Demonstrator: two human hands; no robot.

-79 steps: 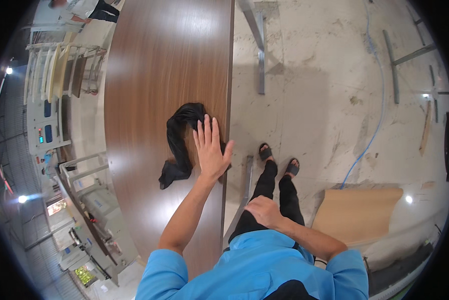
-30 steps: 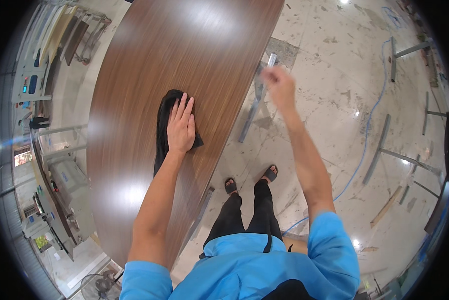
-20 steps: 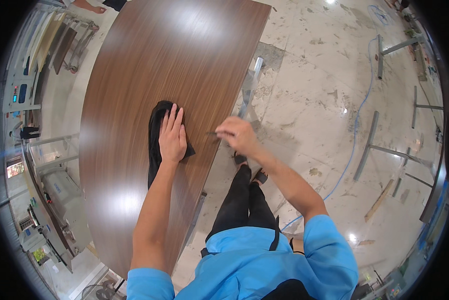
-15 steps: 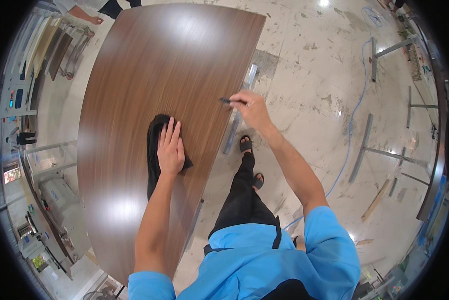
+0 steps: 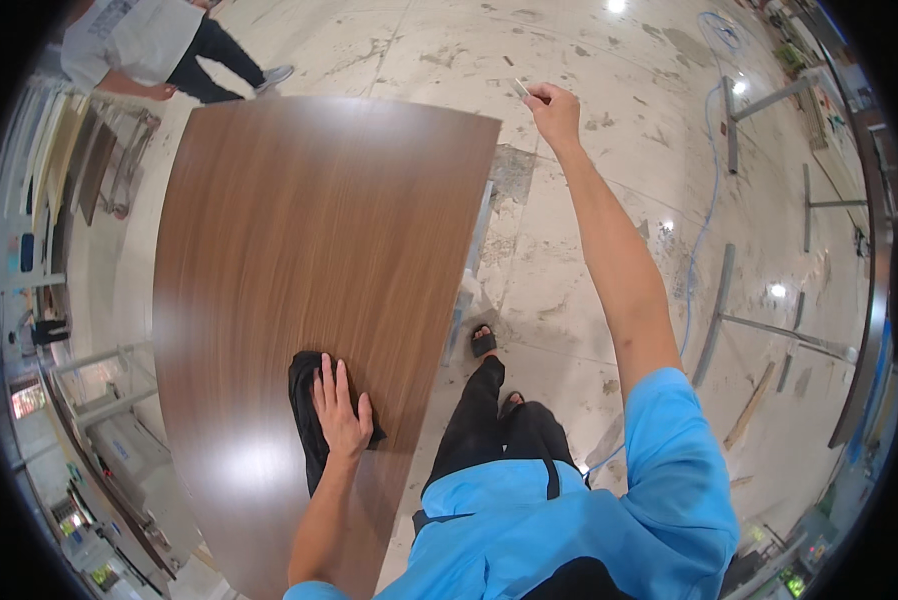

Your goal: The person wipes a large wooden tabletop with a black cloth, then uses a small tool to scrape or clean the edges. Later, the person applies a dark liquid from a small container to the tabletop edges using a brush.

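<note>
My left hand [image 5: 341,415] lies on a bunched black cloth [image 5: 307,412], its fingers stretched out. The cloth rests on a large brown wood-grain tabletop [image 5: 319,220], near its right edge. My right arm reaches forward and right, past the tabletop's far right corner. Held over the floor, my right hand [image 5: 557,112] pinches a thin, pale, narrow piece [image 5: 521,88] between thumb and fingers. That piece is too small for me to tell its kind.
Another person [image 5: 159,50] in a white top stands beyond the tabletop's far left corner. Metal leg frames [image 5: 724,310] and a wooden strip [image 5: 749,405] lie on the stained floor at right. A blue hose [image 5: 704,225] runs along it. Boards [image 5: 64,160] lean at far left.
My right hand has moved forward from above the tabletop's right edge to over the floor. The view has shifted, bringing more of the other person in. My left hand stays on the cloth.
</note>
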